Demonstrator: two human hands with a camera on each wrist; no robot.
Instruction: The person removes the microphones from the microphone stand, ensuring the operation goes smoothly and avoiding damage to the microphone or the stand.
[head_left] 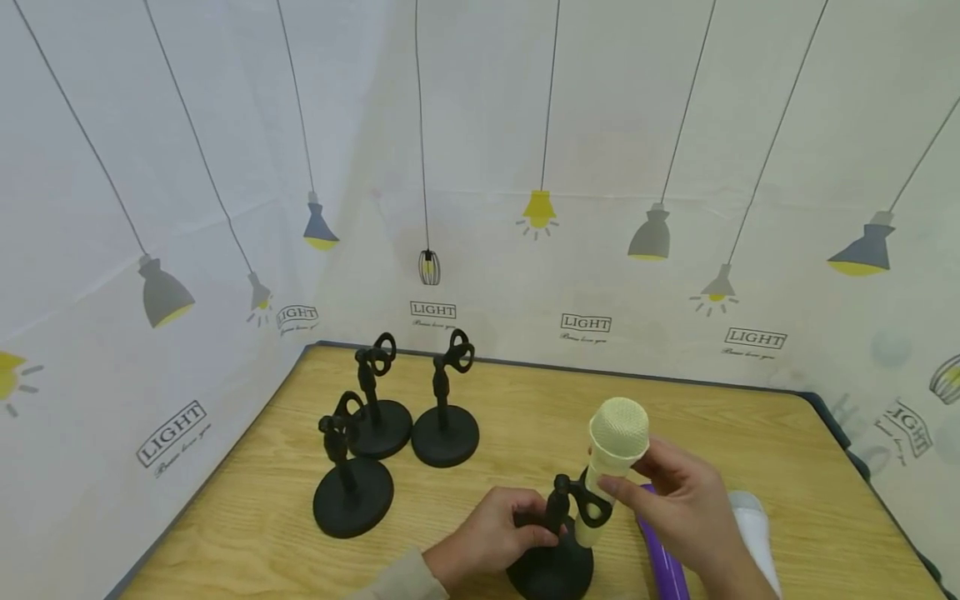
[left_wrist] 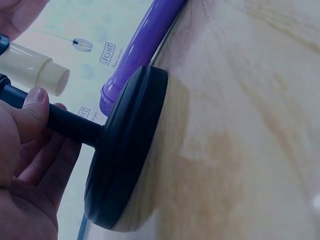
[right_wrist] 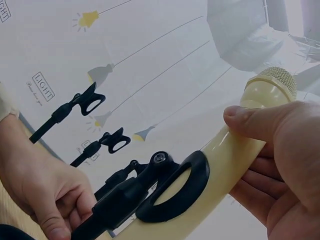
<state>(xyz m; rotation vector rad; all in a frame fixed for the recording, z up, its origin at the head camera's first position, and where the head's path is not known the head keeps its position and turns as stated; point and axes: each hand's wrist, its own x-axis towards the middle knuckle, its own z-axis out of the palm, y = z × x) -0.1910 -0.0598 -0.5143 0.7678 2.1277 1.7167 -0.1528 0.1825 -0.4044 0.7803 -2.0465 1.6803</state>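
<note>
A cream microphone [head_left: 618,433] stands slightly tilted, head up, with my right hand [head_left: 690,508] gripping its body just below the mesh head. Its body lies right at the black clip [right_wrist: 201,175] of a small microphone stand [head_left: 551,575]; I cannot tell whether it sits inside the clip. My left hand [head_left: 495,533] holds this stand by its stem, thumb and fingers around it, as the left wrist view shows with the stem [left_wrist: 75,125] above the round base [left_wrist: 130,150]. In that view the microphone's plain lower end [left_wrist: 54,77] hangs beside the stem.
Three more black stands with vacant clips, a front one [head_left: 352,497], a back one [head_left: 380,429] and another [head_left: 446,435], stand on the table's left half. A purple microphone [head_left: 663,558] and a white one [head_left: 753,533] lie near my right hand. Printed backdrop sheets [head_left: 487,250] border the table.
</note>
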